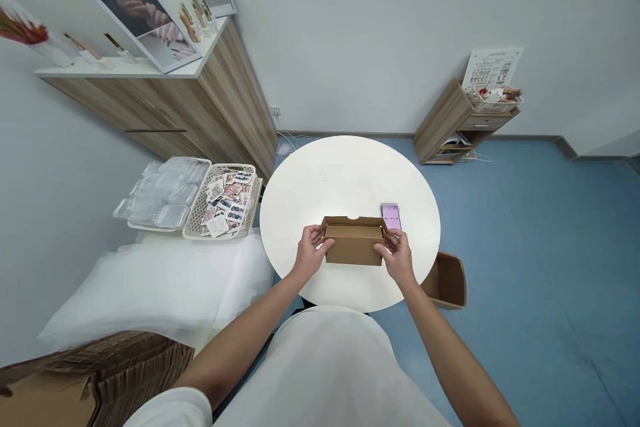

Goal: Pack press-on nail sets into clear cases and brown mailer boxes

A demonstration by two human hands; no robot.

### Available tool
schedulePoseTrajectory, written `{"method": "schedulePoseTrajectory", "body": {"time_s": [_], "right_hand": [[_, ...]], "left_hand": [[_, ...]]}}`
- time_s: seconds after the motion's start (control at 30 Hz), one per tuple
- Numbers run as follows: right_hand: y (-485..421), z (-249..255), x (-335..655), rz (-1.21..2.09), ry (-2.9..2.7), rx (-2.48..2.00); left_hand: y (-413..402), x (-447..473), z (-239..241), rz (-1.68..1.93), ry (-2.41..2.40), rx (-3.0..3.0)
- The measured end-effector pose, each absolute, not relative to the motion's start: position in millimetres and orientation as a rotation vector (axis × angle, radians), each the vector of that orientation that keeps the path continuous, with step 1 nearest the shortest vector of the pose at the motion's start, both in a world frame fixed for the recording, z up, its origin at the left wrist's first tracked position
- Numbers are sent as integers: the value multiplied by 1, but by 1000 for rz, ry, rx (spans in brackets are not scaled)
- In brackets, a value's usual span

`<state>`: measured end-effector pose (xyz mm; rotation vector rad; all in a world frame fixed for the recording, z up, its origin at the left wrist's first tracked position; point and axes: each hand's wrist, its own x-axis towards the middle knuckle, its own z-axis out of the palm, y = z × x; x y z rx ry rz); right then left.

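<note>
A small brown cardboard box [353, 245] with its lid flap raised sits on the round white table [345, 180] near the front edge. My left hand [311, 250] grips the box's left end with curled fingers. My right hand [397, 253] grips its right end, thumb on the front corner. A pink-purple card [391, 216] lies on the table just behind the right hand.
A white basket [224, 203] of printed cards and a tray of clear plastic packs [163, 195] rest on a white-covered surface at left. An open brown carton [447, 278] stands on the blue floor at the right. Stacked flat cardboard [100, 373] lies bottom left.
</note>
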<state>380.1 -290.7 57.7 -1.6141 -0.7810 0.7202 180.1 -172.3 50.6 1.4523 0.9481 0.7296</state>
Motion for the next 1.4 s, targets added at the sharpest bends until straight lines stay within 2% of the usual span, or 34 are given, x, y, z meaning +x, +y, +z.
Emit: {"method": "schedulePoseTrajectory", "body": {"time_s": [0.33,0.8,1.1,1.3,1.4], "right_hand": [[-297,60,369,677,-805,-1541],[-302,84,375,656,-826,-1546],[-305,92,389,793,-1135,-1491],[-307,106,413,906,-1356,-1493],[-305,111,427,863,-1568,-1550]], "left_hand": [[-179,183,57,850,871,1550],[-174,167,79,742,675,1647],[-166,161,98,633,611,1848],[-165,171,100,687,606,1955],[-169,175,100,722,616,1990]]}}
